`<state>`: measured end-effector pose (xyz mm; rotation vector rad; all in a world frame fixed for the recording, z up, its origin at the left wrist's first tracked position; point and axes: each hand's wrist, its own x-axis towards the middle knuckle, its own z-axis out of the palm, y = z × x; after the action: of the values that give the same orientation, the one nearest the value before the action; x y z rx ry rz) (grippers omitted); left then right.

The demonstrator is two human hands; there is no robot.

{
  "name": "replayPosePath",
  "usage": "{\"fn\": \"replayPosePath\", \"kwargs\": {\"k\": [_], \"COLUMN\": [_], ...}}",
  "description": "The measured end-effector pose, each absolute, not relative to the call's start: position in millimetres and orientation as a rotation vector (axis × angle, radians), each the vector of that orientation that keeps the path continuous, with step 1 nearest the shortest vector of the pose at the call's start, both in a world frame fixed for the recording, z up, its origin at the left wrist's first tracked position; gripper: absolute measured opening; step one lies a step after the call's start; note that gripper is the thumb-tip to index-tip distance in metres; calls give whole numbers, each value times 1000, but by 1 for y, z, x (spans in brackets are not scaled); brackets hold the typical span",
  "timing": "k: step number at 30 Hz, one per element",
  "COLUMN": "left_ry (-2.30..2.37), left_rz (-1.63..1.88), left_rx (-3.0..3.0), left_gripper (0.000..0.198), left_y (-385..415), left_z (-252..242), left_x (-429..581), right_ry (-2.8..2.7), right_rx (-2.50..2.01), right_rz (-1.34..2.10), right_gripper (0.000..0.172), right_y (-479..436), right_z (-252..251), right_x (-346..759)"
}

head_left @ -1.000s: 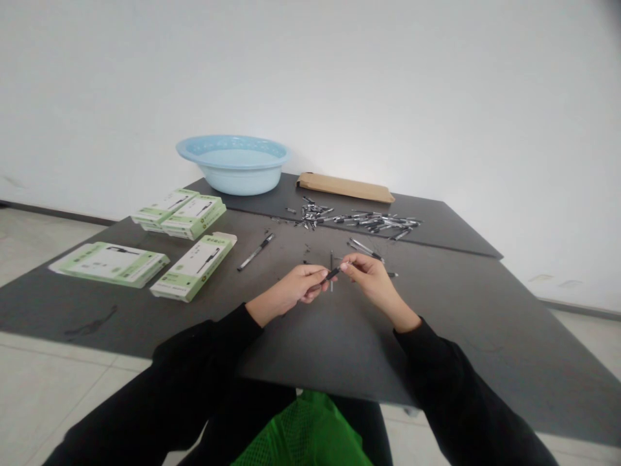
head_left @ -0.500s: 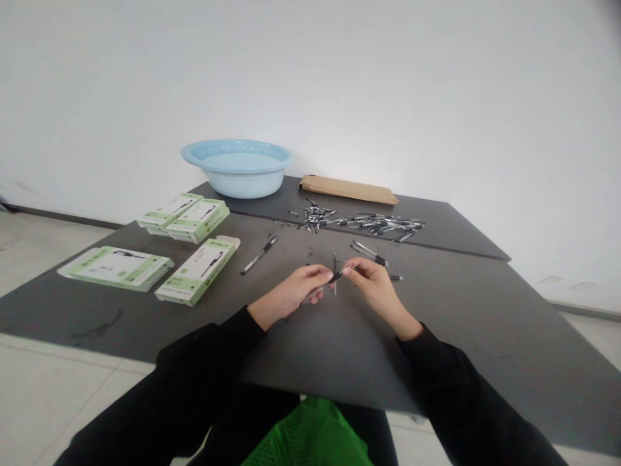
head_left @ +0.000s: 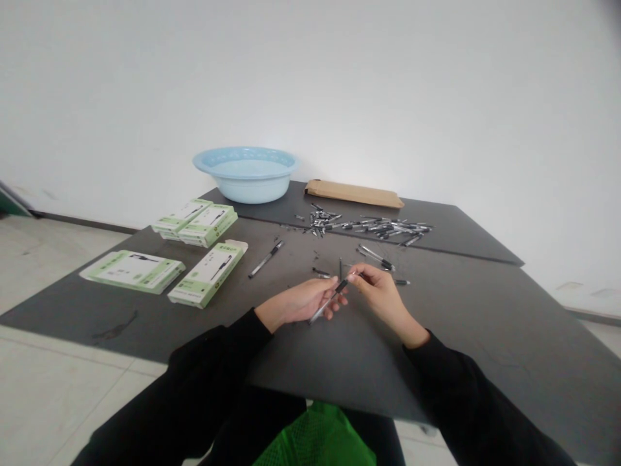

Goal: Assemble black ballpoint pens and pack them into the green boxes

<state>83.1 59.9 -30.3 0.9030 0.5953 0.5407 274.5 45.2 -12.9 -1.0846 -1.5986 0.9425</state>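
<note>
My left hand is closed around a clear-barrelled pen with a black grip. The pen lies tilted across the fingers, its upper end pointing right. At that end, my right hand pinches with thumb and forefinger; what is between them is too small to make out. Just beyond the hands, several pen parts lie on the dark table. A single pen rests farther left, and two pens lie behind my right hand.
A heap of pens and small black parts lies toward the back. Green-and-white pen boxes stand at left, one box nearest my left hand. Behind are a light blue basin and a flat cardboard piece.
My left hand's fingers have loosened, so more of the pen's barrel shows. My right hand stays at the pen's upper end. The whole view has shifted slightly.
</note>
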Motion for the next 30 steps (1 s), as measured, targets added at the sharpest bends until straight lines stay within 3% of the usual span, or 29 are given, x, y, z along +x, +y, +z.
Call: {"fn": "replayPosePath", "kwargs": {"k": [4, 11, 16, 21, 26, 30], "left_ry": [492, 696, 649, 799, 814, 772], "left_rz": [340, 536, 374, 622, 500, 580], "left_rx": [836, 1027, 888, 976, 857, 960], "left_gripper": [52, 31, 48, 31, 39, 29], "left_y": [61, 58, 59, 61, 59, 59], "left_z": [-28, -19, -19, -19, -16, -18], "left_x": [78, 77, 77, 78, 78, 78], "right_ry": [-1580, -1509, -1483, -1456, -1455, -1473], "right_rx": [-1113, -1134, -1144, -1145, -1140, -1134], "right_rz": [917, 908, 925, 942, 931, 924], "right_gripper": [23, 24, 25, 27, 28, 28], "right_y": [46, 47, 48, 48, 48, 49], "right_z": [-10, -6, -8, -8, -7, -8], "right_x": [277, 282, 280, 279, 279, 280]}}
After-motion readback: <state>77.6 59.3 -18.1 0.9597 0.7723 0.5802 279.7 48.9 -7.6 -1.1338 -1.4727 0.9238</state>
